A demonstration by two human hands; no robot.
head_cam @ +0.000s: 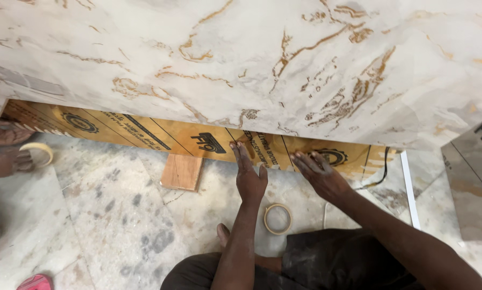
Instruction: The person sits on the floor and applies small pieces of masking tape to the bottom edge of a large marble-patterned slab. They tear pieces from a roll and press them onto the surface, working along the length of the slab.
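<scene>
My left hand (pixel 249 174) lies flat with fingers together against the orange-brown plywood strip (pixel 155 134) that runs under a large marble-patterned panel (pixel 241 59). Beside it, my right hand (pixel 320 173) presses the same strip with fingers spread, near a round black stamp. Neither hand holds anything. A roll of beige tape (pixel 278 218) lies on the floor just below my hands, between my arms.
A small wooden block (pixel 182 171) props the strip to the left. At the far left another person's hand (pixel 2 134) touches the strip's end, with a second tape roll (pixel 38 150) near it. A white strip (pixel 410 188) and a black cable (pixel 381 174) lie to the right.
</scene>
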